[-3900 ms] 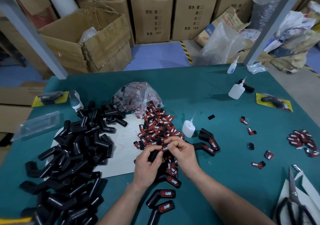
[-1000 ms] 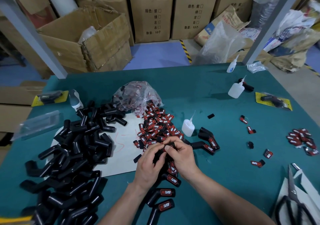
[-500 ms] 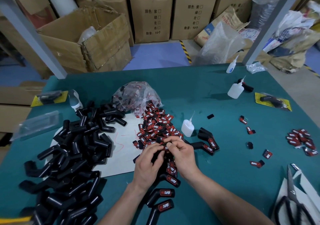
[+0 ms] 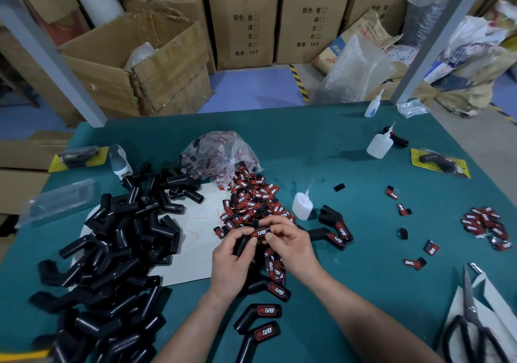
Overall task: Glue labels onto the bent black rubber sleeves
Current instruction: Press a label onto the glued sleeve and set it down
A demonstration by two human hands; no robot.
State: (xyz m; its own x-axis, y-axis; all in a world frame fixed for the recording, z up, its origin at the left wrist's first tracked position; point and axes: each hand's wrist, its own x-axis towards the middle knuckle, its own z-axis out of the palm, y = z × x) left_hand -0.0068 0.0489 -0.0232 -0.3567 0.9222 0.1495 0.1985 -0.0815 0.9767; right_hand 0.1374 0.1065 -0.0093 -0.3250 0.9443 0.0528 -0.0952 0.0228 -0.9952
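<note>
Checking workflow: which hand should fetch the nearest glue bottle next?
Probably right: the glue bottle stands just beyond the right hand, while the left hand grips the bent sleeve bearing the label.

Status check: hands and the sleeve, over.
Left hand grips black sleeve. Right hand pinches red label against it. Nothing blocking.

Both hands [image 4: 261, 253] pinch a red label [image 4: 260, 233] onto a black sleeve [image 4: 242, 243].
</note>
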